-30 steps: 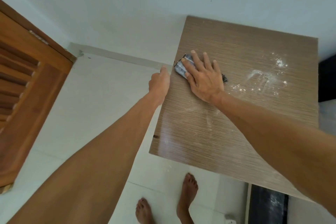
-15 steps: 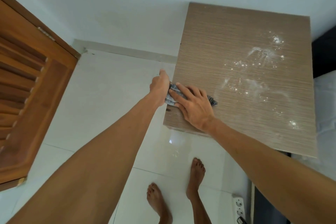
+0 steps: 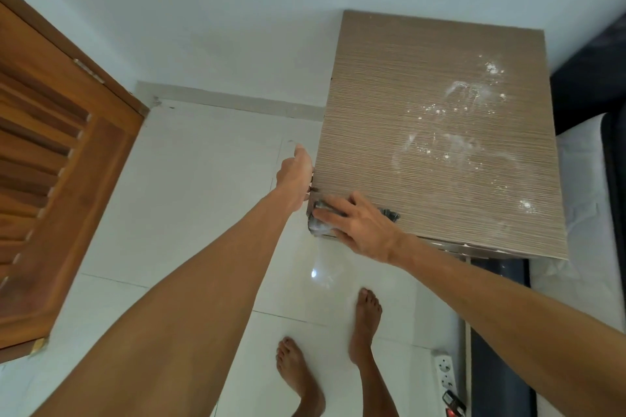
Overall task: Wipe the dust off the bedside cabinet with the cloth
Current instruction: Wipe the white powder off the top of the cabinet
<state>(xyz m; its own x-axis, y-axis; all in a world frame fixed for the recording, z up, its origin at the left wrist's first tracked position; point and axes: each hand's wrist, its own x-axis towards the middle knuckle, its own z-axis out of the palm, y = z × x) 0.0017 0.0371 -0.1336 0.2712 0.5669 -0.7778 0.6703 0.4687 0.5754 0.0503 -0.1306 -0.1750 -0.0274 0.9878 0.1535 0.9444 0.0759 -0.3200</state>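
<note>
Visibly white-dusted cabinet, right hand, fingers flat on grey cloth, left hand, fingers seemingly hidden

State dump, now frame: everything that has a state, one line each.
bedside cabinet, top partly done: left part looks clean, right part dusty.
white dust, smeared and speckled over the right half of the top.
cloth, bunched at the near left corner, under the right hand.
right hand, fingers flat on the cloth, pressing.
left hand, against the cabinet's left edge; fingers mostly hidden.
</note>
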